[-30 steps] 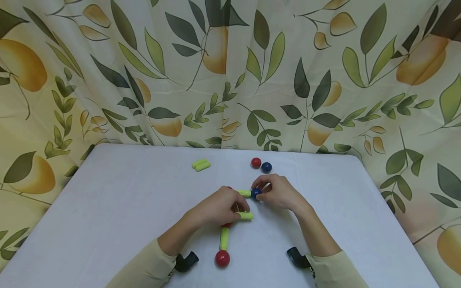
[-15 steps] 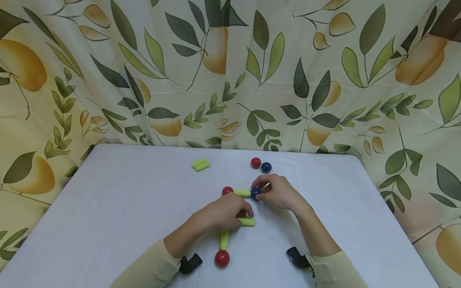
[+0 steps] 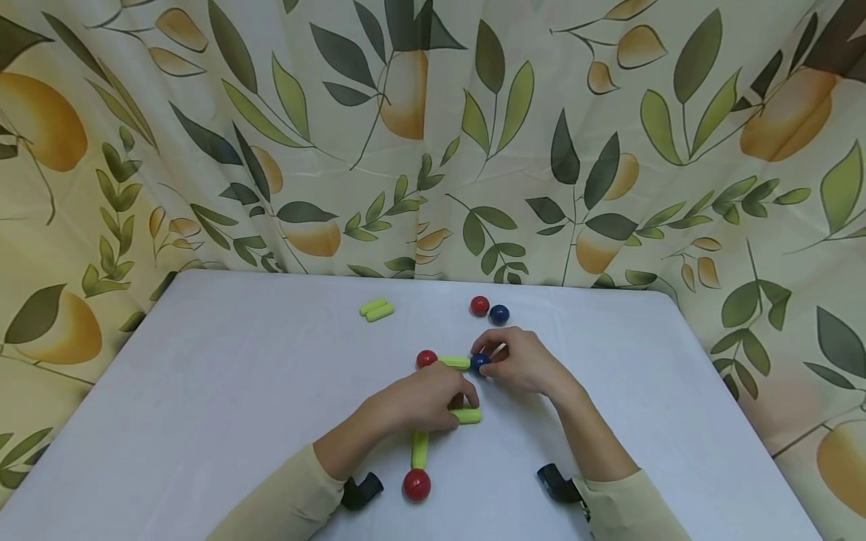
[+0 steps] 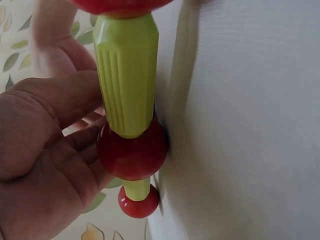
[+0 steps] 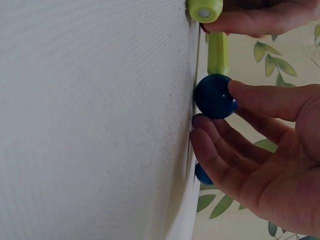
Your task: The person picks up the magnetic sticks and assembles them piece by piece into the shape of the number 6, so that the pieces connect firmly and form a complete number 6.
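My left hand [image 3: 422, 397] pinches a yellow-green rod [image 3: 468, 415] whose free end points right. Under that hand, hidden in the head view, is a red ball [image 4: 132, 152] joining rods. Toward me from it runs another rod [image 3: 419, 451], ending in a near red ball [image 3: 416, 485]. The far red ball [image 3: 426, 358] joins a sideways rod [image 3: 454, 363], which meets a blue ball [image 3: 479, 364]. My right hand [image 3: 517, 361] holds this blue ball between thumb and fingers. A pale, metallic-looking dot shows on the pinched rod's end [image 5: 204, 13] in the right wrist view.
At the table's back lie two loose yellow-green rods [image 3: 376, 309]. A loose red ball [image 3: 479, 305] and a loose blue ball [image 3: 499, 315] sit behind my right hand. White cloth covers the table [image 3: 237, 376]; a patterned curtain [image 3: 446, 165] hangs behind it.
My left hand has shifted slightly toward me and to the right with its rod, uncovering the far red ball. The right hand stays on the blue ball.
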Tool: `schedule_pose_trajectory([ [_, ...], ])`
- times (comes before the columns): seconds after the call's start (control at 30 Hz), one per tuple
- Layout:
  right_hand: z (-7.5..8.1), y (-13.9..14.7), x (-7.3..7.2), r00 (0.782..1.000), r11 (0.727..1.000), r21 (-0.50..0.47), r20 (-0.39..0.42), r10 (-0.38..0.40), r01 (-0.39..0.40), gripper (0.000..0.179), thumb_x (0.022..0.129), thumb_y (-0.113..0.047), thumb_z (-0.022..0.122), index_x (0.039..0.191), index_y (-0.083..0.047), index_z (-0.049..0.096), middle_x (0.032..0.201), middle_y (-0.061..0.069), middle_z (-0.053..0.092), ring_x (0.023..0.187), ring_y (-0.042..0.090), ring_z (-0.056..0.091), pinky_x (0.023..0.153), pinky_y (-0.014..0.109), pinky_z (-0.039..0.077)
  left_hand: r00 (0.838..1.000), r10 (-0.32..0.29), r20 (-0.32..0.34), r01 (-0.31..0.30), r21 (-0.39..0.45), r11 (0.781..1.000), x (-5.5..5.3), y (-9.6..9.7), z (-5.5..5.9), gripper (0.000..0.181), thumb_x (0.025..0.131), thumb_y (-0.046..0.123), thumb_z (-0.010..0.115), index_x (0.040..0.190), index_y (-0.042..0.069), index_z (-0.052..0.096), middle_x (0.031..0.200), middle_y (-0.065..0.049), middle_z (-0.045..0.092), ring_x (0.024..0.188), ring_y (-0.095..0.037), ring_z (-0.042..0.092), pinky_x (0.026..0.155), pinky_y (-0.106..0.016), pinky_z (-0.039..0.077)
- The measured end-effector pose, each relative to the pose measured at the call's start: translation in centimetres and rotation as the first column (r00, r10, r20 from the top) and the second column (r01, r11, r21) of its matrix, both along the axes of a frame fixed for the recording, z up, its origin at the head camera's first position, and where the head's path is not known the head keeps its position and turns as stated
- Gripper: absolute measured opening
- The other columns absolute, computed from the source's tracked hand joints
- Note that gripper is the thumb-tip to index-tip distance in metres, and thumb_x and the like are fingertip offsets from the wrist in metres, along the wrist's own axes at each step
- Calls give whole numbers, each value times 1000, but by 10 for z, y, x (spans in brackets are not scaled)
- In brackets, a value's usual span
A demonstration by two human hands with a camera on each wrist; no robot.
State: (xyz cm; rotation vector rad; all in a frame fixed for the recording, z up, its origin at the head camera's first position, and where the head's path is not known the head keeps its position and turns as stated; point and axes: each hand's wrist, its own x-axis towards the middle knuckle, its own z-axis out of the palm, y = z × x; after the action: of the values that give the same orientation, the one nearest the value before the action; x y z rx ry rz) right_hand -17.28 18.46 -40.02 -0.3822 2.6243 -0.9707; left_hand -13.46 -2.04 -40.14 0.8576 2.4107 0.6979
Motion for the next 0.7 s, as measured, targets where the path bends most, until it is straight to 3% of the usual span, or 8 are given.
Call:
schedule_pose_trajectory([
  [0.2,-1,1,0,1000,1000,-1,-4,0,0,22,90,-6,78,111,-12,76,103,9,70,90,22,64,82,35,58,999,-28,-35,29,27,999,-1,-3,2,27,90,10,81,116,17,80,89,10,71,81,-6,59,76,-16,51],
  [0.7,0,-1,0,1000,1000,14,13,-8,8,23,90,-7,78,112,-13,76,105,9,71,92,23,66,84,35,58,997,-18,-73,22,52,998,5,-18,4,24,90,10,81,113,15,81,94,11,75,82,-3,61,80,-16,52],
])
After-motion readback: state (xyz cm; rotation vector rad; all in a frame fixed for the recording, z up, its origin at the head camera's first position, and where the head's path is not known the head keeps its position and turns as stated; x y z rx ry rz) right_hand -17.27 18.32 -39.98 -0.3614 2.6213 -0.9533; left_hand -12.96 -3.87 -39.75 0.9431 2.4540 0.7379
